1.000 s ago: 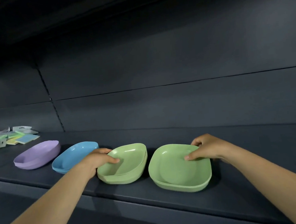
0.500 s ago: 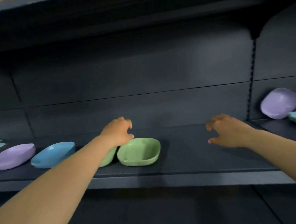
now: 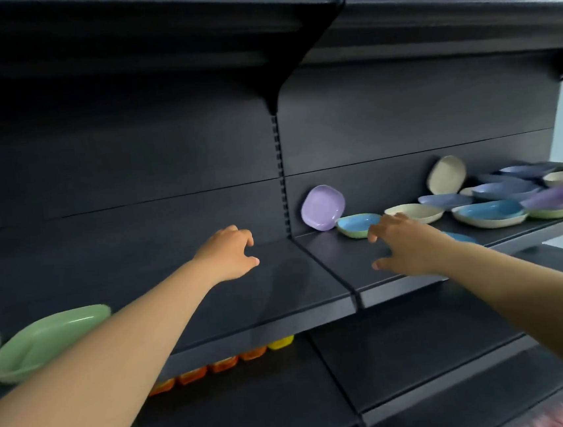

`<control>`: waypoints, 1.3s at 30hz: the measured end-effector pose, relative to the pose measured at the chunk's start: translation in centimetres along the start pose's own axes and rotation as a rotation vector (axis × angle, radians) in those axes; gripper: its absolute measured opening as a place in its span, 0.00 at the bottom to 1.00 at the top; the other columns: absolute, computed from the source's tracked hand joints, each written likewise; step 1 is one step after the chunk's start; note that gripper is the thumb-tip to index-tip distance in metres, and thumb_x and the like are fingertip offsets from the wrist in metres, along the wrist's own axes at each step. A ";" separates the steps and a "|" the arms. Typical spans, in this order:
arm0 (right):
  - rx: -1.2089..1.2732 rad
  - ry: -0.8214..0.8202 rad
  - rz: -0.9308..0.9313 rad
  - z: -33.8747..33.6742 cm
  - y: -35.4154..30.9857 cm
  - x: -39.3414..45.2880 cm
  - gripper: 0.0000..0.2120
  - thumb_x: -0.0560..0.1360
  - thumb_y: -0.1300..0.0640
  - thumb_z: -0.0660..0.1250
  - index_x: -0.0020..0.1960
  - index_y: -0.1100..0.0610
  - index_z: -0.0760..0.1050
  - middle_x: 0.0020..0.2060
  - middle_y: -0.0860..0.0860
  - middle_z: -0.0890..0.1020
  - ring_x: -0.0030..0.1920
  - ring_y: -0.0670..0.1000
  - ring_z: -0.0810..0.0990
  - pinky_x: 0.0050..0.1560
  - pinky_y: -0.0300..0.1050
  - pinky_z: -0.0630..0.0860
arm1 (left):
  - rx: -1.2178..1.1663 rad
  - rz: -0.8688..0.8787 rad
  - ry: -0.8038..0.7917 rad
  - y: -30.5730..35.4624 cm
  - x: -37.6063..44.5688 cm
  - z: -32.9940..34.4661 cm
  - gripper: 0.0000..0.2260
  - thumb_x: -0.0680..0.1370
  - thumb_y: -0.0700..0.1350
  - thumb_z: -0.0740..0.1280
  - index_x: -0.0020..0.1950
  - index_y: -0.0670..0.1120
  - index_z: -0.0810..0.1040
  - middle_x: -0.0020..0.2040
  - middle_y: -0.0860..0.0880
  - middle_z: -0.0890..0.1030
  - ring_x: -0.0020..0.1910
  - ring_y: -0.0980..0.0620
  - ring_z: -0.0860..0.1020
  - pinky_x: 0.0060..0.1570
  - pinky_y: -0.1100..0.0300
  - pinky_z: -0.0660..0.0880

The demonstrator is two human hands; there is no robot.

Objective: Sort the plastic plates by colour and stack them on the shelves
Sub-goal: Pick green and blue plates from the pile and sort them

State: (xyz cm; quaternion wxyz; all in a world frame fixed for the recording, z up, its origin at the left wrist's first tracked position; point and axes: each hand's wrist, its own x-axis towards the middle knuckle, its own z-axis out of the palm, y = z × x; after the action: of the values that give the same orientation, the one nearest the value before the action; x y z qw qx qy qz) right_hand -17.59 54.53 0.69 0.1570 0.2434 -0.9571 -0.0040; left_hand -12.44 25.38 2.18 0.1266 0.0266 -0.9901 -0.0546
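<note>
Both my hands hover over the dark shelf [image 3: 281, 292] and hold nothing. My left hand [image 3: 229, 254] has loosely curled fingers above the left bay. My right hand [image 3: 403, 248] reaches with spread fingers over the right bay, just short of a light blue plate [image 3: 358, 224]. A purple plate [image 3: 322, 206] leans on the back wall behind it. Farther right lie several mixed plates: a cream plate [image 3: 414, 212], a blue plate on a cream one [image 3: 488, 214], a purple plate on a green one [image 3: 560, 198]. Two green plates [image 3: 45, 341] sit at the far left, partly behind my left arm.
A slotted upright [image 3: 280, 175] divides the two bays. On the lower shelf stand orange items [image 3: 224, 364] and a yellow item [image 3: 280, 342]. An upper shelf [image 3: 322, 6] overhangs. A cream plate [image 3: 446, 175] leans on the back wall at right.
The view swung right. Both hands let go of the green plates and moved right along the shelf; the right hand is now over the right bay near the mixed plates.
</note>
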 end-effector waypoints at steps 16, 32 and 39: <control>0.002 0.008 0.066 1.6 31.1 1.3 0.19 0.71 0.44 0.68 0.58 0.53 0.74 0.56 0.51 0.75 0.59 0.53 0.74 0.56 0.44 0.71 | -0.192 0.013 -0.280 28.4 17.1 8.7 0.29 0.73 0.59 0.68 0.70 0.50 0.67 0.66 0.50 0.72 0.59 0.51 0.72 0.56 0.60 0.69; 0.137 -0.061 0.072 9.3 43.9 10.1 0.18 0.69 0.45 0.70 0.54 0.55 0.76 0.50 0.50 0.80 0.46 0.49 0.76 0.46 0.39 0.71 | -0.214 -0.252 -0.649 31.9 26.7 17.0 0.24 0.67 0.50 0.77 0.59 0.45 0.76 0.52 0.48 0.80 0.49 0.52 0.78 0.43 0.64 0.76; 0.253 -0.197 0.103 10.9 48.2 14.3 0.26 0.66 0.43 0.74 0.60 0.50 0.71 0.52 0.46 0.75 0.52 0.49 0.74 0.51 0.41 0.71 | -0.110 -0.281 -0.763 32.8 31.4 18.5 0.27 0.67 0.53 0.77 0.60 0.44 0.76 0.59 0.45 0.79 0.49 0.52 0.78 0.47 0.63 0.79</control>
State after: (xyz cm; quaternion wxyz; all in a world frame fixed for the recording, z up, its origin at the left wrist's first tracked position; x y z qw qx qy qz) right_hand -55.22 89.58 -1.36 0.0304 0.2103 -0.9720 0.1007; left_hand -48.80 57.70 -4.10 -0.2571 0.1326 -0.9483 -0.1303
